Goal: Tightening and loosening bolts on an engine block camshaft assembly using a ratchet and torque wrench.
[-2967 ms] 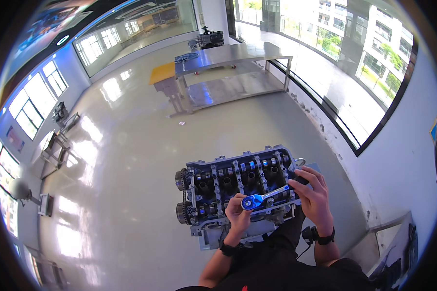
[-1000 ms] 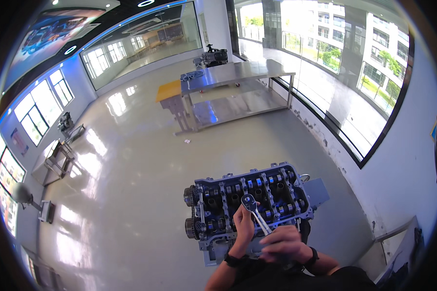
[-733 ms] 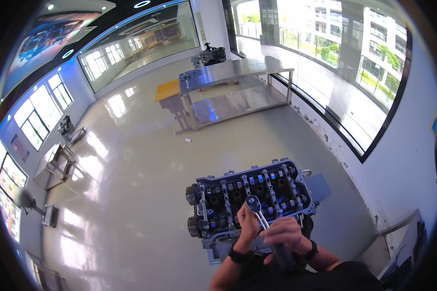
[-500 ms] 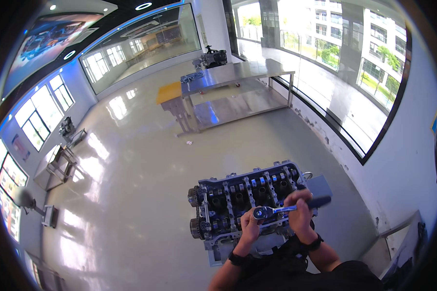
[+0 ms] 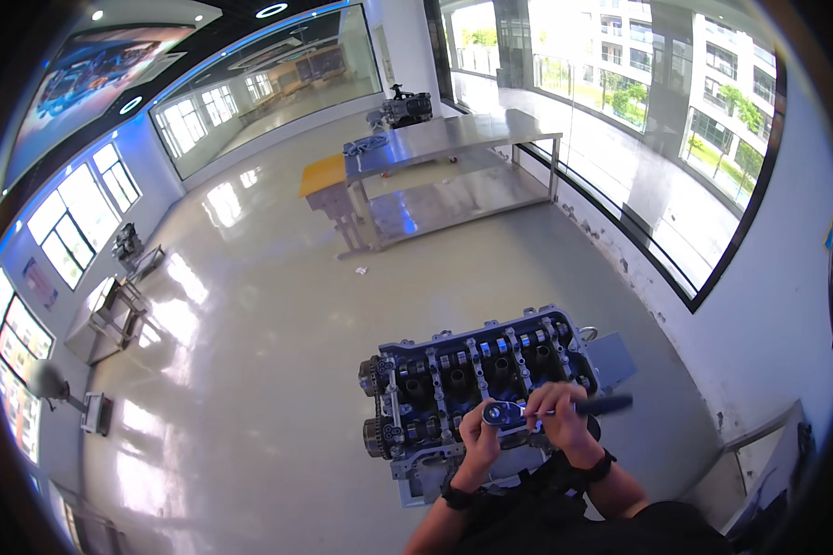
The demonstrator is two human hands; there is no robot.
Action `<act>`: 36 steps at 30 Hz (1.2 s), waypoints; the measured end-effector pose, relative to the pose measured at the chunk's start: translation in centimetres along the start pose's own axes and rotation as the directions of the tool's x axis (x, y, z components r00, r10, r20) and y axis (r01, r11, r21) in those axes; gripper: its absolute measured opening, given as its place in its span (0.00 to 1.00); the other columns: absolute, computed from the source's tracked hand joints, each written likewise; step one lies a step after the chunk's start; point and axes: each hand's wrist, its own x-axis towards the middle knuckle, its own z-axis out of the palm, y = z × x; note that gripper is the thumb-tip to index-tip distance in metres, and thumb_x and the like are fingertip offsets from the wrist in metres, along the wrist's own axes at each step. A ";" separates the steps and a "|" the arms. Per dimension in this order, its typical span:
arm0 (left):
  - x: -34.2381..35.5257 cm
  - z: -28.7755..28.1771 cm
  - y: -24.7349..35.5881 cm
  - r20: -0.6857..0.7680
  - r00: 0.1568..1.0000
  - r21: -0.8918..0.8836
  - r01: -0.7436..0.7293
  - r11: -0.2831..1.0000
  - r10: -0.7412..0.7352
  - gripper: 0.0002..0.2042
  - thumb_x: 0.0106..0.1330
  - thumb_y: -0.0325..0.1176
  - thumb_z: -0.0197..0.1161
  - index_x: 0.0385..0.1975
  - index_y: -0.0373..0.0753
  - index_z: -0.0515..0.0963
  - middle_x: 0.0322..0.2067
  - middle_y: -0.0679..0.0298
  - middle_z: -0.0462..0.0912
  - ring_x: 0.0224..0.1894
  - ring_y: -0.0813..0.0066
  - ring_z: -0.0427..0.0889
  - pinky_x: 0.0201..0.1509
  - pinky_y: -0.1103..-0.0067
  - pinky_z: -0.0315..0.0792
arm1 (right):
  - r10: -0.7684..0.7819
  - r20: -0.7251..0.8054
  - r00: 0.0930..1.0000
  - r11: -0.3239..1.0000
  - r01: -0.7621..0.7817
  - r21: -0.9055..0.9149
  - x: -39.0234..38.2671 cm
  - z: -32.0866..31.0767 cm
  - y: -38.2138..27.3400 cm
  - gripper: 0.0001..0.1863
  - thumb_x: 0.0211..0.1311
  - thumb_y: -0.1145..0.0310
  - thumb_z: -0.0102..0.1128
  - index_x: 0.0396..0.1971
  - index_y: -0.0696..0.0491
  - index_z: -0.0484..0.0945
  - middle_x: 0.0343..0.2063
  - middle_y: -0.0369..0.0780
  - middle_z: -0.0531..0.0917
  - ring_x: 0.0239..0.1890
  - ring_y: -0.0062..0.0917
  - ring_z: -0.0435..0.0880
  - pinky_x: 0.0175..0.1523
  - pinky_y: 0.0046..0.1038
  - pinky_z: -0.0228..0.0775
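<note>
An engine cylinder head (image 5: 463, 342) with exposed camshafts and chain-driven sprockets on its left end sits in front of me. Above its near side is a ratchet (image 5: 498, 413), lying crosswise with its round head to the left and its dark handle pointing right. My left hand (image 5: 478, 439) has its fingers closed at the ratchet's head. My right hand (image 5: 560, 421) grips the ratchet's shank, with the handle sticking out past my fingers. Whatever is under the ratchet's head is hidden.
Ahead stands a steel table (image 5: 463, 129) with small blue items (image 5: 365, 146), beside a yellow-topped table (image 5: 320, 174) and another engine (image 5: 405, 108). Along the left wall are a steel bench (image 5: 102, 324) and an engine on a stand (image 5: 127, 242). Windows border the right.
The ratchet has swung from pointing toward me to lying crosswise. My right hand has moved up with it and, since half a second ago, slightly down and left along it.
</note>
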 end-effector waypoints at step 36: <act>-0.2 0.1 -0.4 -0.166 0.971 -0.177 0.140 0.974 -0.170 0.11 0.71 0.39 0.50 0.29 0.40 0.69 0.27 0.67 0.74 0.27 0.83 0.71 0.29 0.84 0.66 | -0.214 0.491 0.844 0.881 0.385 -0.277 0.6 0.7 -0.4 0.10 0.64 0.67 0.53 0.36 0.53 0.82 0.35 0.38 0.84 0.27 0.20 0.80 0.30 0.20 0.72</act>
